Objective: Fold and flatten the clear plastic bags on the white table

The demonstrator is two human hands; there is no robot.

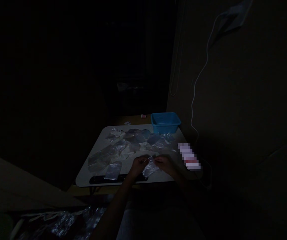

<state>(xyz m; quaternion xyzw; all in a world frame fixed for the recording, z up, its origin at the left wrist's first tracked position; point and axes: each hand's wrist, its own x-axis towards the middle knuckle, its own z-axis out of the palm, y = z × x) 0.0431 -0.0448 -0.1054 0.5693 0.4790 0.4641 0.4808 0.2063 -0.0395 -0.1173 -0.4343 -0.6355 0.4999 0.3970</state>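
Near the front edge of a small white table (130, 164), my left hand (138, 165) and my right hand (164, 164) hold a small clear plastic bag (150, 168) between them. The fingers of each hand are closed on its upper edge, one hand at either side. To the left a flat plastic bag (113, 170) lies partly over the dark slot (130, 178) at the table's front. Beyond my hands, several more clear plastic bags (119, 146) are spread loosely and overlap. The room is dark, so fine details of the fingers are lost.
A blue plastic basin (165, 128) stands at the far right corner. A lit phone-like screen (189, 156), blurred out, lies at the right edge. A white cable (195, 90) hangs down the right wall. Crumpled shiny plastic (65, 223) lies below at the left.
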